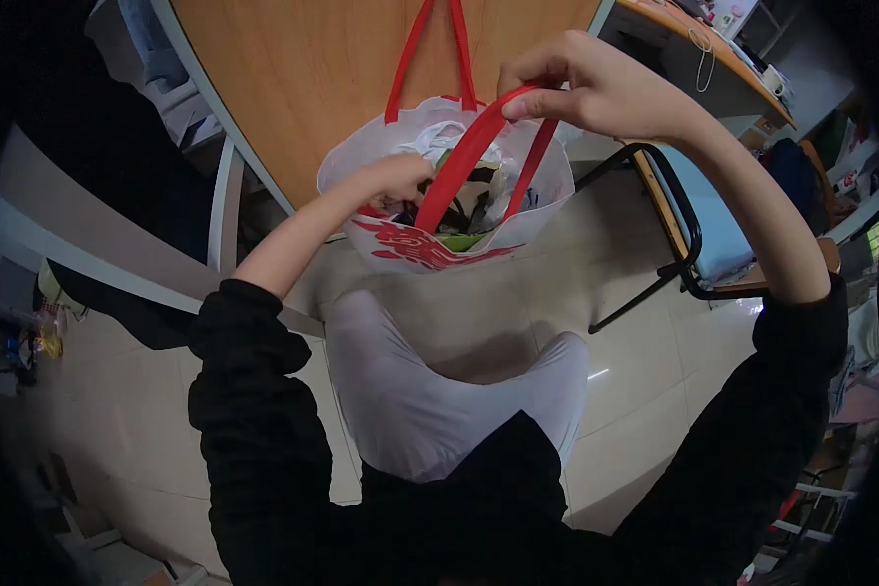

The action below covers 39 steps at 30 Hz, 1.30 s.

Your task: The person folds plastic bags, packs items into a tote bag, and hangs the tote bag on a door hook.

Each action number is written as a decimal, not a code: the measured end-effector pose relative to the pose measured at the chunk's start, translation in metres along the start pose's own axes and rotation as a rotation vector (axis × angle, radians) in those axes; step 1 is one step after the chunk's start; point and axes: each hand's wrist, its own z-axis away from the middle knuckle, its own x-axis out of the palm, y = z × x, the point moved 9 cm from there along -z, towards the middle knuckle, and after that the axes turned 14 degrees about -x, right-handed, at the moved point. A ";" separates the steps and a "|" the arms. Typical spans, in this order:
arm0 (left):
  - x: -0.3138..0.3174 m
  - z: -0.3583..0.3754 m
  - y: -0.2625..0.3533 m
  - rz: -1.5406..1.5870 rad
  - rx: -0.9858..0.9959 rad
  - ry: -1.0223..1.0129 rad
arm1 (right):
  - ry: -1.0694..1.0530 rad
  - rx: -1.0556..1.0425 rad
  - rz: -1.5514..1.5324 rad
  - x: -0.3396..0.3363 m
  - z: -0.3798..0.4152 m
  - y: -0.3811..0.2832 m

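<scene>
A white bag (547, 186) with a red printed pattern stands on the floor against a wooden panel. My right hand (566, 88) pinches one of its red straps (456, 172) and holds it raised over the opening. The other red strap (401, 66) stretches upward in front of the panel. My left hand (400, 179) reaches into the left side of the bag, its fingers curled; whatever they hold is hidden. Inside the bag lie white cords or straps, dark items and something green, partly covered by the strap.
A chair with a black metal frame (691, 230) and a light blue seat (718, 220) stands right of the bag. Behind it is a desk (718, 49) with small items. The wooden panel (303, 68) rises behind the bag. Pale floor tiles (479, 313) lie in front.
</scene>
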 end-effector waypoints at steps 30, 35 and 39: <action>0.066 0.024 -0.074 0.590 -0.636 -0.160 | -0.155 -0.411 0.186 0.105 0.072 -0.173; 0.048 0.009 -0.101 0.375 -0.858 -0.101 | -0.163 -0.398 0.248 0.090 0.086 -0.179; 0.007 0.015 -0.059 -0.149 -0.741 -0.170 | 0.015 -0.100 0.170 0.043 0.070 -0.111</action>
